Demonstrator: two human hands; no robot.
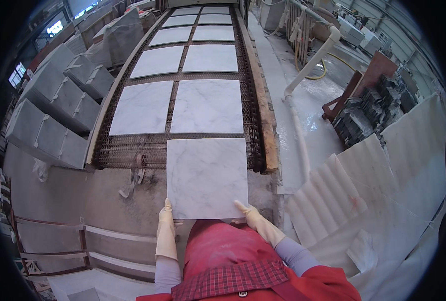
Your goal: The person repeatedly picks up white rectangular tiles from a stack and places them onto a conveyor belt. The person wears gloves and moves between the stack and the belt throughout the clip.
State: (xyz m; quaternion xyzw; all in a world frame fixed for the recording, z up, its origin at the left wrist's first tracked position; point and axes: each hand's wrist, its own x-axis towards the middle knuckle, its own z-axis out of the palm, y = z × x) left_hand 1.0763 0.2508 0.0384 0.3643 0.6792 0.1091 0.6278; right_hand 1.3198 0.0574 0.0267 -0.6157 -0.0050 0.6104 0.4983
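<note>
A square white marble tile (207, 178) with grey veins lies between my two hands, its far edge over the near end of a mesh conveyor belt (133, 152). My left hand (166, 214), in a cream rubber glove, grips the tile's near left corner. At the near right corner my right hand (249, 214), gloved alike, holds on with the thumb on top and fingers underneath. Beyond it, two rows of similar tiles run away along the belt; the closest are a left tile (141, 108) and a right tile (207, 106).
Wooden rails (269, 135) edge the belt. Stacked stone slabs (47, 133) stand at the left. A red metal rack (85, 246) is at the lower left. On the right are a white pipe (310, 65), a pile of dark stone pieces (373, 108) and white foam sheets (328, 198).
</note>
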